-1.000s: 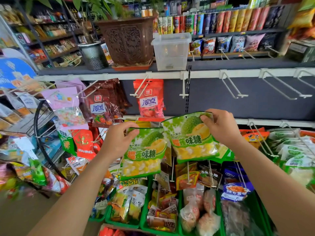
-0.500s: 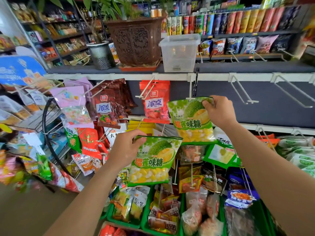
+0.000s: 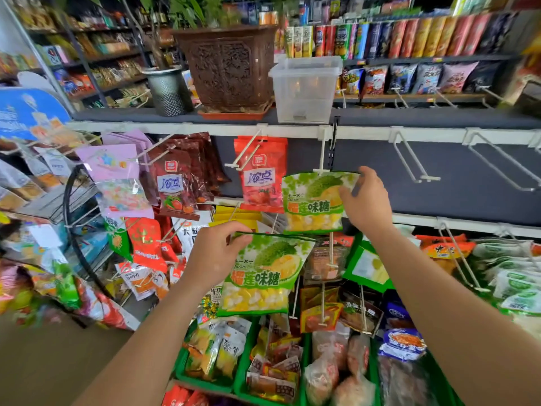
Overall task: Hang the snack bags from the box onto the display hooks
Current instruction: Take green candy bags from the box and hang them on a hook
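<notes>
Two green durian candy bags are in my hands. My right hand [image 3: 366,200] pinches the top right corner of the upper bag [image 3: 314,202], whose top edge sits at the tip of a white display hook [image 3: 323,150] under the upper rail. My left hand [image 3: 216,253] grips the top left corner of the lower bag [image 3: 263,276], held in front of the lower hooks. A red snack bag [image 3: 262,174] hangs on the neighbouring hook to the left. The box is not in view.
Bare white hooks [image 3: 409,155] stick out along the rail to the right. A clear plastic tub [image 3: 304,89] and a carved brown planter [image 3: 227,67] stand on the shelf above. Green bins [image 3: 243,373] of snacks lie below, and a wire rack [image 3: 73,218] of bags stands at left.
My right hand has lifted its durian bag up to the tip of the white hook. My left hand has dropped a little with its bag. The view has moved closer.
</notes>
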A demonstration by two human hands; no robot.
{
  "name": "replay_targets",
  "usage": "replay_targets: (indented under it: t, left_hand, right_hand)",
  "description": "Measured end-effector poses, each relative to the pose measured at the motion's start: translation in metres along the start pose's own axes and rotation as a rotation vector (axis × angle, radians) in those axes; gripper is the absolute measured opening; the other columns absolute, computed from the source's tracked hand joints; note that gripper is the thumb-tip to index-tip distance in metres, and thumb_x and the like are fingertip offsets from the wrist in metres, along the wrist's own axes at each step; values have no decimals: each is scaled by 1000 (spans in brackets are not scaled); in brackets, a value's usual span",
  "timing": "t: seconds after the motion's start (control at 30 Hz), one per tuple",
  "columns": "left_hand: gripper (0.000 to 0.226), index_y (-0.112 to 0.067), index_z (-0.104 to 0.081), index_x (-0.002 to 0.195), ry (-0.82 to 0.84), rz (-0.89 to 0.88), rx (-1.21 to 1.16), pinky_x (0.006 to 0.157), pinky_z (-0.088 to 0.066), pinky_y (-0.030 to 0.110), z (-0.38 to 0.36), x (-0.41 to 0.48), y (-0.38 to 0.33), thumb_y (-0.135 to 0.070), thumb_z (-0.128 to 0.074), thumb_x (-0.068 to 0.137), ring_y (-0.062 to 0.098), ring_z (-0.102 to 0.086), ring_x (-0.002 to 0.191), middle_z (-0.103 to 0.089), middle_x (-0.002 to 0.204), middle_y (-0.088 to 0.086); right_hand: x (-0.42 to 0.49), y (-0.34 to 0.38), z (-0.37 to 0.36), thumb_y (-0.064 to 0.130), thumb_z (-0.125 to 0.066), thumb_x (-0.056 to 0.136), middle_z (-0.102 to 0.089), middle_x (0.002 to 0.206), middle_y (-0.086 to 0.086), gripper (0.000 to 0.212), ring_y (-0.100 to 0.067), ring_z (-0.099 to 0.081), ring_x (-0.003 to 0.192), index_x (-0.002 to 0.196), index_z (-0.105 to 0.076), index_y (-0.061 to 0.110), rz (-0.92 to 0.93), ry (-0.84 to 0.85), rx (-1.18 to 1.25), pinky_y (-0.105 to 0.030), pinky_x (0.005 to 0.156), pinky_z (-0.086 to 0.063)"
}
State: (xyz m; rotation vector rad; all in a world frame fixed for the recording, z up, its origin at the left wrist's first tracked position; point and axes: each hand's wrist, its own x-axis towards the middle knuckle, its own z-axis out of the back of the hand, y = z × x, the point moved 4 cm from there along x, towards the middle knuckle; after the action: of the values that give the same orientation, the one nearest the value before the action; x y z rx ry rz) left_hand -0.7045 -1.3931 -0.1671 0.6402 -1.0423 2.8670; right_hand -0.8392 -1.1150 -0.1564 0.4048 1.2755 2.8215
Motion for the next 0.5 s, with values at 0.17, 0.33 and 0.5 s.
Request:
replay_targets:
  t: [0.17, 0.33, 0.5]
  left_hand:
    - [10, -24, -75, 97, 9, 14, -1, 68, -46, 25, -7, 3, 0, -27, -69, 89, 4, -59, 73, -68, 81, -14]
    - [14, -22, -74, 101, 1, 24, -7, 71, -50, 36, -12, 6, -6, -27, -69, 89, 13, -61, 74, -71, 83, -2]
    - [12, -23, -75, 97, 15, 32, -49, 75, -51, 36, -12, 2, -15, -28, -71, 87, 14, -64, 81, -72, 89, -4]
  right_hand:
    - [-55, -4, -6, 37, -58, 97, -64, 113, 3, 27, -12, -62, 96, 117, -64, 20, 182, 79, 83, -35, 82, -53]
    - [-89, 11, -31, 37, -75, 85, -65, 102, 14, 22, -7, -61, 95, 104, -68, 31, 340, 352, 86, -27, 81, -51]
    - [-83, 10, -28, 18, -74, 87, -68, 80, 16, 10, -4, -65, 80, 89, -71, 27, 340, 278, 99, -21, 75, -51]
